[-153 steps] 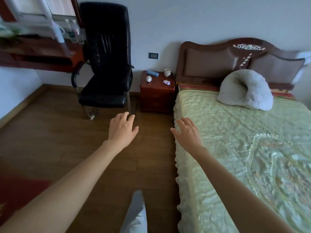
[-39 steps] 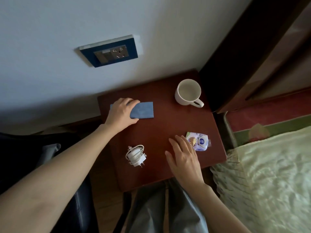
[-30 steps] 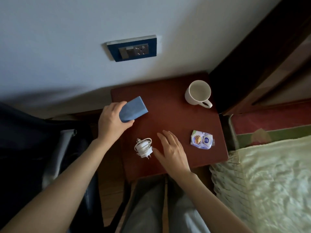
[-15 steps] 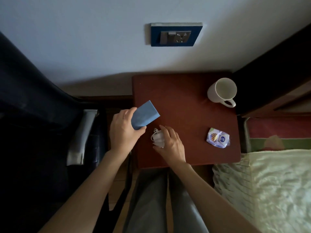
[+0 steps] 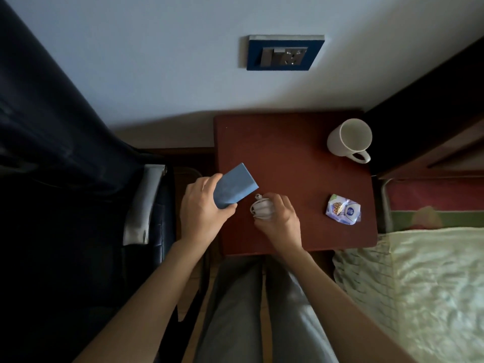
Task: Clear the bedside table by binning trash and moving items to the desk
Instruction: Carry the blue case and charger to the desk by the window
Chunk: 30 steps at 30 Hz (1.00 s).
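Now the blue box [image 5: 231, 189] is being held up off the surface [image 5: 288, 153] by the left hand [image 5: 203, 209], whose grip is clamped around its lower end; a second ago it was only just being tilted up from the back left corner, where it was lying flat before that. Just to its right, the charger [image 5: 260, 209] with its coiled white cable is being enclosed by the right hand [image 5: 279, 218], fingers curled over it. Half a second ago those fingers were only arriving on it, so this grip is newly being closed, and whether the charger is already clear of the wood cannot be told. Two desk-bound items are thus being taken at once. Further right, the wrapper [image 5: 343, 209] is being left lying near the front right edge, likely the trash for the bin, and the mug [image 5: 349, 137] is being left standing at the back right corner. Both are judged to need a later trip.
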Tool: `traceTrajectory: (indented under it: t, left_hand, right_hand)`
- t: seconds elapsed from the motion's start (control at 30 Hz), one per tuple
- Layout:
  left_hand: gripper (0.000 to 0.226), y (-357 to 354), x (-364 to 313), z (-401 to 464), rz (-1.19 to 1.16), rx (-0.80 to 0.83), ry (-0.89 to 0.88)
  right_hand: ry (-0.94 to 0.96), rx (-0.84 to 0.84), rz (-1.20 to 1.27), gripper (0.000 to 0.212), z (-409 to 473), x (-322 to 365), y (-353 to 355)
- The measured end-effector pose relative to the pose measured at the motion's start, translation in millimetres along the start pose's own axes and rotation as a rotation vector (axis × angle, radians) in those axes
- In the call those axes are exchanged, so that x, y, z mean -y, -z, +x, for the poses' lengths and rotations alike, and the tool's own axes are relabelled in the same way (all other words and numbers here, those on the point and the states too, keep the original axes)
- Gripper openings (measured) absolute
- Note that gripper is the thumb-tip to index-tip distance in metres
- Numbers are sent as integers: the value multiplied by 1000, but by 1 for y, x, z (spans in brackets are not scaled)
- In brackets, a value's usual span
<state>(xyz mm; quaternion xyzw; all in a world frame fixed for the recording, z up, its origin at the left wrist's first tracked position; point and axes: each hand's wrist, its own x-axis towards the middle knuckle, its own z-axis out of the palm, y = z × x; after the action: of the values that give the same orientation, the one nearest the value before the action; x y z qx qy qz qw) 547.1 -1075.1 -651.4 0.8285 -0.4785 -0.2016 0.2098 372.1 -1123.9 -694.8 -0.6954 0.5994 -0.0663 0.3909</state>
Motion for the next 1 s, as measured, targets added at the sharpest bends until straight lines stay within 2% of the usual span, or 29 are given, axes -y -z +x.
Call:
traceTrajectory:
  t: [0.3, 0.6, 0.77, 1.0]
  left_hand:
    - [69, 55, -66, -16, 12, 70, -157]
    - [70, 99, -154, -71, 59, 188, -424]
    - [71, 103, -190, -120, 67, 263, -595]
    - [73, 98, -230, -227, -7, 361, -785]
  right_hand:
    - [-93, -204, 132, 51, -73, 26, 119]
    - [-240, -503, 332, 53, -217, 27, 216]
    - [-368, -731, 414, 54, -313, 4, 234]
    - [-500, -1004, 578, 54, -471, -27, 206]
